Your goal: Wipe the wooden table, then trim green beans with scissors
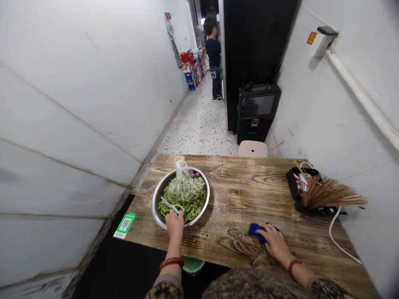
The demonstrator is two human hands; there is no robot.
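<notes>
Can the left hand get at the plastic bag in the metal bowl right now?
Probably yes: the plastic bag lies just beyond the left hand, with nothing visibly covering it. That hand holds the scissors, though, so it might need to release them first.

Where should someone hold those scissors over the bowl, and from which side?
The scissors seem best gripped by the pale green handle from the near side, where the left hand holds them: the handle lies toward the person, while the metal blades point away to the far left.
</notes>
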